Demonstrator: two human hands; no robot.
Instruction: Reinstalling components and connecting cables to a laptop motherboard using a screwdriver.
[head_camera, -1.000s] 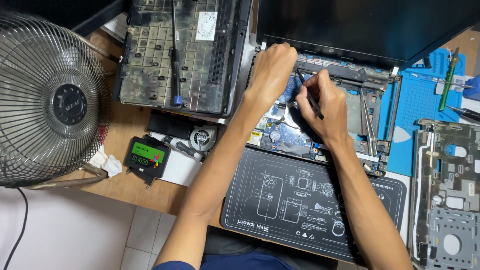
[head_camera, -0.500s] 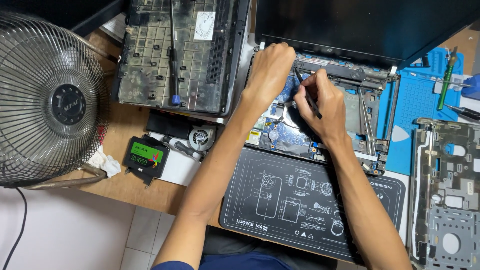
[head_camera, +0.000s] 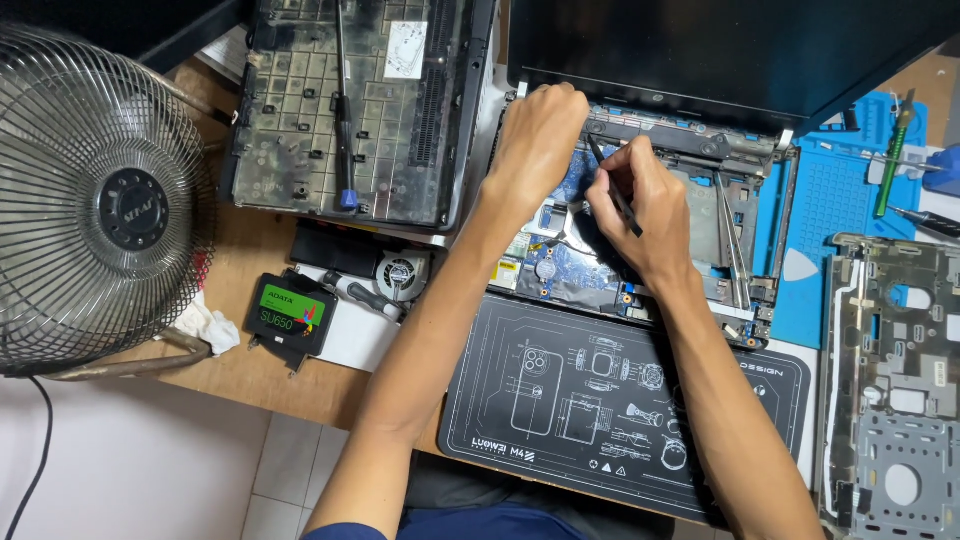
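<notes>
An opened laptop (head_camera: 745, 215) lies at the table's middle, its blue circuit board (head_camera: 560, 262) bare and its dark screen (head_camera: 700, 45) tilted back. My left hand (head_camera: 535, 140) rests fisted on the board near the hinge; what it grips is hidden. My right hand (head_camera: 645, 205) pinches a thin black tool (head_camera: 612, 190), its tip down on the board just beside my left hand.
A black work mat (head_camera: 600, 390) lies under my forearms. A grimy laptop bottom cover (head_camera: 360, 110) with a screwdriver (head_camera: 342, 110) on it sits far left. A metal fan (head_camera: 95, 195), a small drive (head_camera: 290, 312), a blower fan (head_camera: 402, 272), a blue mat (head_camera: 835, 200), a grey palmrest frame (head_camera: 895, 390).
Both hands stay on the board near the hinge. My right hand has shifted the black tool slightly; nothing else has moved.
</notes>
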